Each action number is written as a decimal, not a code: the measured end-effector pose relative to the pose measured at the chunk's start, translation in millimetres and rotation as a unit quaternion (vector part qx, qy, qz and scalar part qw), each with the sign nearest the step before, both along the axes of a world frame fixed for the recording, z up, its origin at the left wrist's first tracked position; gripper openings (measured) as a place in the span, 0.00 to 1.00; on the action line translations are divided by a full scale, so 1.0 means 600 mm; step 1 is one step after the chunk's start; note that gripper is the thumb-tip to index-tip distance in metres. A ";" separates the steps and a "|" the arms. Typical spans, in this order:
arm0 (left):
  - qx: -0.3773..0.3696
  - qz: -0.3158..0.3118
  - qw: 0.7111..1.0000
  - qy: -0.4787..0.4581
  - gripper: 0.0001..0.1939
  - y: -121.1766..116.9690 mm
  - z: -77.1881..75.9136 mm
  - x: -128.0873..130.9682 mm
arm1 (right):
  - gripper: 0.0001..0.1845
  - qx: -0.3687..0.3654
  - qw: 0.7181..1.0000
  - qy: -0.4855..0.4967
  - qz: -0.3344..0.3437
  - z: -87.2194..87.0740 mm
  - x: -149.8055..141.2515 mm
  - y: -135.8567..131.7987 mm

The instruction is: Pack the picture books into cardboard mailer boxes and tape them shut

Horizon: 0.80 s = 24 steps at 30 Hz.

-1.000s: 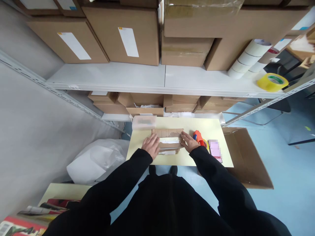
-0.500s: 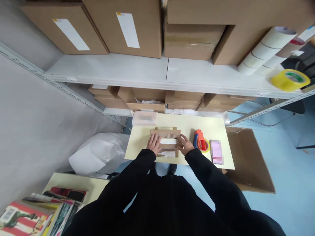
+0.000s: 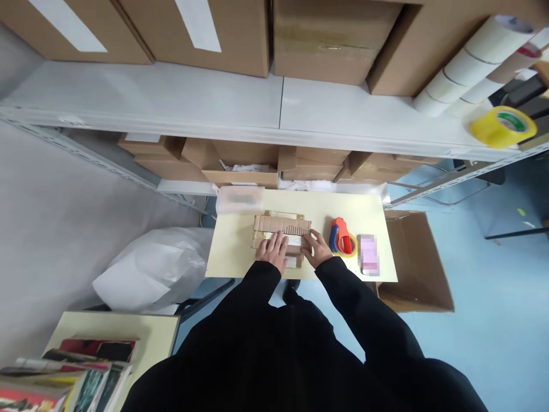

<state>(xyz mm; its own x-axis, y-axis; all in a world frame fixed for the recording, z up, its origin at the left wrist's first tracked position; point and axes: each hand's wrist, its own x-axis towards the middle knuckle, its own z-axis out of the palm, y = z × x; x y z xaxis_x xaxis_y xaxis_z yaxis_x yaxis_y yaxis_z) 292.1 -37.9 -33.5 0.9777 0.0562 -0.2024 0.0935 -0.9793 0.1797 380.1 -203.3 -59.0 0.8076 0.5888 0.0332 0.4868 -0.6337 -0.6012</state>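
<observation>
A small flattened-looking cardboard box (image 3: 281,224) with folded flaps, white patches and a corrugated strip lies on the pale yellow table (image 3: 231,252). My left hand (image 3: 273,249) rests on the front part of the box, fingers spread and lying flat over the cardboard. At the box's right end, my right hand (image 3: 318,249) has its fingers bent around the edge, gripping it. To the right of that hand sits an orange and blue tape dispenser (image 3: 342,236) with a yellow-rimmed roll. Beside the dispenser lies a pink, blurred-out item (image 3: 369,254).
A bubble-wrap-like pink packet (image 3: 240,199) lies at the table's back left. Behind is a shelf (image 3: 206,109) with cartons and tape rolls (image 3: 476,66). An open carton (image 3: 416,263) stands right of the table, a white plastic bag (image 3: 154,266) left. Books (image 3: 94,372) fill the lower left.
My left hand has slid from the box's left side inward over its front part. The right hand stays at the right end. The view has shifted slightly.
</observation>
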 end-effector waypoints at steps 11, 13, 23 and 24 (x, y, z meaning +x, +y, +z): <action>-0.021 -0.028 0.999 -0.018 0.29 0.035 0.005 0.012 | 0.33 -0.168 0.948 0.082 -0.259 -0.048 0.045 -0.138; -0.021 -0.023 0.999 -0.019 0.29 0.035 -0.002 0.012 | 0.31 -0.189 0.936 0.098 -0.281 -0.076 0.053 -0.139; -0.022 -0.066 0.997 -0.022 0.28 0.051 -0.004 0.013 | 0.15 -0.171 0.920 0.096 -0.339 -0.062 0.076 -0.146; -0.024 -0.066 0.997 -0.022 0.27 0.052 -0.004 0.013 | 0.15 -0.132 0.925 0.094 -0.344 -0.043 0.079 -0.155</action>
<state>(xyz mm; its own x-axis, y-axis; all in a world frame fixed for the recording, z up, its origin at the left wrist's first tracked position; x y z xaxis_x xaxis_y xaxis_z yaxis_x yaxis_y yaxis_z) 299.8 -6.5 -35.8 0.9839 -0.0819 -0.1590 -0.0442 -0.9727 0.2278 427.6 -296.5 -84.8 0.9712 -0.0983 -0.2172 -0.1830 -0.8912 -0.4150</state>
